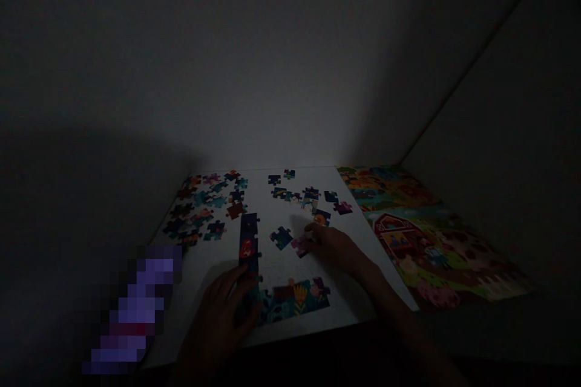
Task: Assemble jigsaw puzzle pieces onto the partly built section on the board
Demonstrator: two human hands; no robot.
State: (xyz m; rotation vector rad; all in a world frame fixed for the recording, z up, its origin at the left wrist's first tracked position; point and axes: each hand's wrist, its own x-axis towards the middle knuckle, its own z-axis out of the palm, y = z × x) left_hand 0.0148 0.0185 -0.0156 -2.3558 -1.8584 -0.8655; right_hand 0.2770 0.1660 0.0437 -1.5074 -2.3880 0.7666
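Observation:
My left hand (227,302) lies over the lower left corner of a partly joined jigsaw puzzle, its fingers stretched out and resting on it. The joined part makes an L: a dark blue strip (248,236) with a red figure runs up the left, and a teal strip (297,300) with a yellow plant runs along the bottom. To the right, my right hand (333,247) has its fingers closed at a pink-purple puzzle piece (299,246), which they partly cover. Close by are a loose dark blue-green piece (281,237) and a piece with an orange round shape (322,217).
Several loose pieces (218,200) are spread over the left of the white table (281,266). More pieces (311,195) lie at the middle back. On the right are farm-scene pictures (431,254). A wall (272,72) stands behind; a blurred purple patch (136,308) is at lower left. Lighting is dim.

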